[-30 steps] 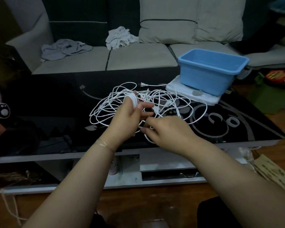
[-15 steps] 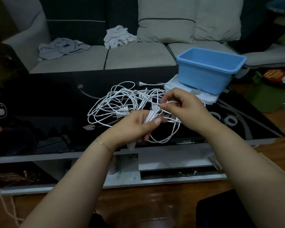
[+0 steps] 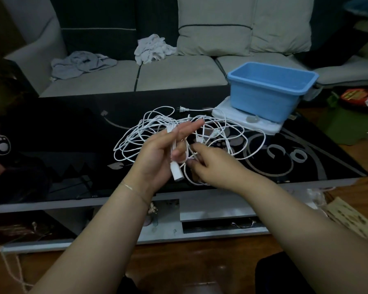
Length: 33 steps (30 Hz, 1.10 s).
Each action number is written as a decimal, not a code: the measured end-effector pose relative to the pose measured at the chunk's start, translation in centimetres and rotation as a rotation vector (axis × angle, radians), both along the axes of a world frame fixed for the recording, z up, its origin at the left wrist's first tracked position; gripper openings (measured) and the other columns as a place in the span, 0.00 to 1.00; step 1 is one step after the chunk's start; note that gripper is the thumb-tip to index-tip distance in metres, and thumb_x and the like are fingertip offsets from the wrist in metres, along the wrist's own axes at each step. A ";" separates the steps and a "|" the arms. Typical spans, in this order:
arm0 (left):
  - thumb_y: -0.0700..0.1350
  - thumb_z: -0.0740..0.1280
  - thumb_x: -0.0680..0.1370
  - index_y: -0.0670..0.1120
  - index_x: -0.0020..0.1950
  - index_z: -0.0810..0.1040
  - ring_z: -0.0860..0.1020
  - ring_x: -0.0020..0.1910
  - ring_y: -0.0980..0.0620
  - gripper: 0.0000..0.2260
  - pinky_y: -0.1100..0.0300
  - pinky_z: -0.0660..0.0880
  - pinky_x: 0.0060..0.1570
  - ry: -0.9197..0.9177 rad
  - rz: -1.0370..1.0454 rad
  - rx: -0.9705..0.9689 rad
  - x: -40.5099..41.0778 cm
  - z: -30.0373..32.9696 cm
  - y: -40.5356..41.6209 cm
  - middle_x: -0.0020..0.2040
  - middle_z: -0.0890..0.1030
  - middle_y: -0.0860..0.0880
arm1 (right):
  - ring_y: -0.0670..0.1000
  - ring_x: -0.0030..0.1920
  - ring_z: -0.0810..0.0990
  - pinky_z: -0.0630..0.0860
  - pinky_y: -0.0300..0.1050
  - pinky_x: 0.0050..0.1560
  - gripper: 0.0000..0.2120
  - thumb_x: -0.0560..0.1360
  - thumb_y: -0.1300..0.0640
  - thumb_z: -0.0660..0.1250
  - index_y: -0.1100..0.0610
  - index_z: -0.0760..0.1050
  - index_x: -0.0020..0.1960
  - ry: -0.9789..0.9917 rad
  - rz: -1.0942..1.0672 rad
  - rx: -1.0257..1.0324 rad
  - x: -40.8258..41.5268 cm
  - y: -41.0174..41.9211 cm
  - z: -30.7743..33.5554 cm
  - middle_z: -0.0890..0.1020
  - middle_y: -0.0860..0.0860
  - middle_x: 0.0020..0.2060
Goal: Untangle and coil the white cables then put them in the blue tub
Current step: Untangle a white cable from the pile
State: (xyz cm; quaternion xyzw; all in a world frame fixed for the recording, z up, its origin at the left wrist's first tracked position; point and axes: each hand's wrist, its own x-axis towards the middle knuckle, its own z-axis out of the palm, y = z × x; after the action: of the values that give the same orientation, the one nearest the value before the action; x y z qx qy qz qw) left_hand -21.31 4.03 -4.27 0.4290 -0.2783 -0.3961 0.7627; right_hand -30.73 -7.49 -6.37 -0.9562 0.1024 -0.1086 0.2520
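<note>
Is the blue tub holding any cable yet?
Empty: the blue plastic tub shows only bare interior walls; the tangled white cables lie on the black glass table.

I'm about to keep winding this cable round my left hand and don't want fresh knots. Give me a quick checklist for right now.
1. Started coil held in left hand: ok, strands lie across the palm.
2. Right hand pinching the feeding strand: ok.
3. Rest of white cables untangled: not ok, still a heap on the glass table.
4. Two-pin plug end free: ok, lying clear of the heap.
5. Blue tub ready: ok, no cable inside.
</note>
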 end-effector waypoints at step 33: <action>0.64 0.58 0.76 0.39 0.47 0.73 0.71 0.22 0.52 0.27 0.63 0.66 0.21 -0.964 -0.069 0.663 -0.8 -0.4 -0.1 0.26 0.75 0.51 | 0.49 0.39 0.75 0.70 0.45 0.38 0.09 0.71 0.43 0.65 0.48 0.71 0.39 -0.079 -0.062 -0.156 -1.9 -2.4 2.6 0.76 0.44 0.33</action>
State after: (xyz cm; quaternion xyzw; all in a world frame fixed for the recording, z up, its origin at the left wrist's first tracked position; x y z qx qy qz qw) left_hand -22.10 3.96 -4.62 0.7671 -0.4687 -0.2467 0.3619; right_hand -32.60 -9.91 -3.74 -0.9643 0.1130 -0.1617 0.1769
